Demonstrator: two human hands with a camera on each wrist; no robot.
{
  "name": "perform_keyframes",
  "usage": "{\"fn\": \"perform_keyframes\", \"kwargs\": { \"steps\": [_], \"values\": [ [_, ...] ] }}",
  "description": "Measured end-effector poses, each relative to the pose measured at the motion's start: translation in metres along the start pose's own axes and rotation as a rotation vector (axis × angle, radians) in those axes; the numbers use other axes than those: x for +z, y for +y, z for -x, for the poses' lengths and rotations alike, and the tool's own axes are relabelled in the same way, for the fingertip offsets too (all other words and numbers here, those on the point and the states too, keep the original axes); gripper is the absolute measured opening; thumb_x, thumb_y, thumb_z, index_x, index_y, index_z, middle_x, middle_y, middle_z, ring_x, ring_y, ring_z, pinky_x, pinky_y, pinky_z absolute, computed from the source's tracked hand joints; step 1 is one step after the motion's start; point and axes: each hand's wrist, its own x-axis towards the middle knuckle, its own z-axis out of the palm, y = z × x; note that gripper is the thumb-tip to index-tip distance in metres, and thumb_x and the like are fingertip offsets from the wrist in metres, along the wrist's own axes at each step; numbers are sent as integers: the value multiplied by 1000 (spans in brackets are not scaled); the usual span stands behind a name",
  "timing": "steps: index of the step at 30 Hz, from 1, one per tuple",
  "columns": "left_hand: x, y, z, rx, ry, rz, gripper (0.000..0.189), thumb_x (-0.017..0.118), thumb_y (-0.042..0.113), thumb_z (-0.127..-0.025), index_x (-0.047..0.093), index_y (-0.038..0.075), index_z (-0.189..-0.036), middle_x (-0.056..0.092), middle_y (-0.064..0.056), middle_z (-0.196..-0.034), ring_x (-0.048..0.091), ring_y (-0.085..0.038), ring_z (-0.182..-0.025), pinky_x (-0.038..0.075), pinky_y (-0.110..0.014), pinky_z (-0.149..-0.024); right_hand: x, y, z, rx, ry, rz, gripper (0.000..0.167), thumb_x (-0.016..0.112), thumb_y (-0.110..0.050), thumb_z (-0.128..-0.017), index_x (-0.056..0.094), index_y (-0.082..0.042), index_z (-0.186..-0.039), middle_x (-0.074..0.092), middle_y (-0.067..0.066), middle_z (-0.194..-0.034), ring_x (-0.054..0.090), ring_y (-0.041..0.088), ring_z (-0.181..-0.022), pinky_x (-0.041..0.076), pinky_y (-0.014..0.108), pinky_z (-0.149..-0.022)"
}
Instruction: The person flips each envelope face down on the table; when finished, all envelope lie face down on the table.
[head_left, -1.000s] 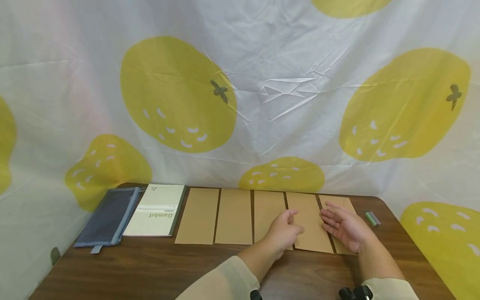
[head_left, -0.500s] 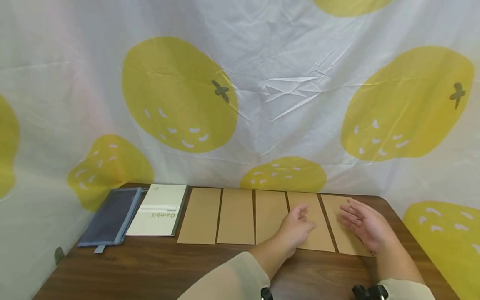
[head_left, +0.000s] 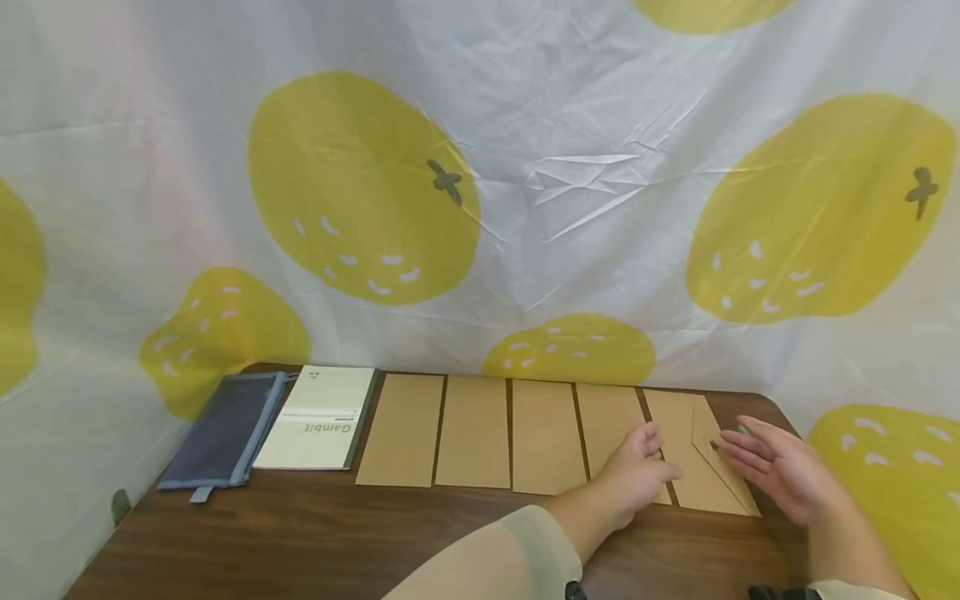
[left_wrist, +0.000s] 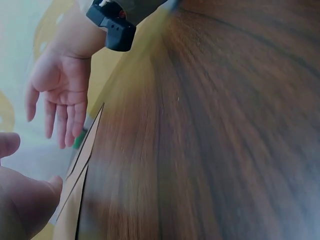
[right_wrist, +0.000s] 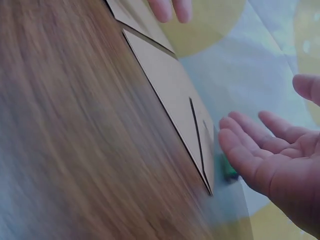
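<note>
Several flat brown kraft-paper pieces lie side by side in a row on the table. The rightmost piece (head_left: 678, 450) shows slanted flap edges, like an envelope. My left hand (head_left: 633, 479) hovers over the lower part of the piece beside it (head_left: 609, 421), fingers relaxed and holding nothing. My right hand (head_left: 783, 471) is held over the right edge of the rightmost envelope, palm turned inward, fingers extended and nothing in it. Behind the right hand a small green object (right_wrist: 230, 170) is mostly hidden. Both hands look apart from the paper in the wrist views.
Left of the row lies a white notebook (head_left: 315, 421) with "Gambit" on it. Beyond that is a dark blue zip pouch (head_left: 221, 429). Brown wood tabletop (head_left: 300, 542) runs along the front. A lemon-print cloth (head_left: 570, 208) hangs behind the table.
Both hands have moved to the right along the row. The right hand has passed from over the rightmost envelope to its right edge, exposing its flap lines.
</note>
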Motion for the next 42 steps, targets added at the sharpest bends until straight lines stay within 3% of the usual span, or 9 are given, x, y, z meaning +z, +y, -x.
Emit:
{"fn": "perform_keyframes", "kwargs": {
  "steps": [9, 11, 15, 18, 21, 24, 27, 33, 42],
  "values": [
    [22, 2, -4, -22, 36, -93, 71, 79, 11, -92, 49, 15, -156, 54, -10, -161, 50, -32, -151, 40, -51, -128, -11, -3, 6, 47, 72, 99, 23, 39, -33, -117, 61, -39, -113, 77, -19, -107, 74, -1, -103, 63, 20, -89],
    [24, 2, -6, -30, 48, -103, 71, 80, 12, -91, 50, 15, -155, 54, -11, -161, 50, -32, -151, 41, -52, -127, -12, -3, 7, 73, 91, 150, 22, 40, -37, -117, 59, -30, -124, 76, -18, -109, 73, -2, -103, 63, 21, -90],
    [26, 1, -9, -42, 56, -114, 70, 80, 14, -91, 51, 15, -154, 55, -12, -160, 51, -31, -150, 42, -52, -126, -10, -4, 6, 126, 127, 235, 54, 42, -41, -116, 40, -1, -152, 74, -10, -119, 72, -2, -105, 63, 23, -92],
    [26, -1, -11, -42, 54, -110, 70, 80, 14, -90, 52, 16, -154, 56, -11, -160, 52, -31, -150, 43, -51, -125, -9, -4, 5, 142, 135, 264, 68, 42, -43, -116, 26, 8, -158, 72, -5, -124, 71, -2, -106, 63, 25, -94],
    [25, -3, -13, -42, 51, -116, 70, 81, 15, -90, 53, 18, -154, 57, -9, -159, 53, -31, -149, 43, -51, -125, -9, -4, 6, 130, 124, 234, 49, 42, -43, -116, 42, -9, -152, 71, -9, -123, 71, -2, -106, 63, 25, -94],
    [23, -4, -13, -49, 52, -112, 67, 82, 14, -90, 56, 20, -152, 58, -7, -158, 53, -29, -148, 44, -51, -125, -8, -2, 6, 106, 109, 138, 23, 43, -38, -116, 62, -32, -128, 73, -16, -115, 72, -1, -105, 63, 24, -93],
    [21, -4, -13, -47, 52, -92, 64, 81, 11, -90, 59, 20, -149, 59, -8, -157, 58, -26, -141, 48, -48, -120, -8, 0, 7, 63, 88, 25, 29, 44, -29, -116, 70, -40, -110, 76, -18, -109, 73, 0, -104, 63, 22, -90],
    [19, -6, -10, -38, 13, -91, 62, 80, 10, -90, 60, 19, -147, 57, -9, -158, 58, -28, -140, 50, -50, -118, -11, 2, 9, -53, -10, -101, 42, 41, -7, -115, 76, -31, -119, 77, -14, -120, 72, 1, -107, 60, 18, -89],
    [26, -7, -11, -10, -12, -95, 59, 81, 10, -90, 64, 23, -144, 58, -5, -158, 59, -26, -138, 51, -50, -117, 6, -2, 4, -154, -238, -173, 53, 32, 4, -113, 67, -21, -144, 73, -9, -139, 70, 4, -125, 59, 20, -102]
  ]
}}
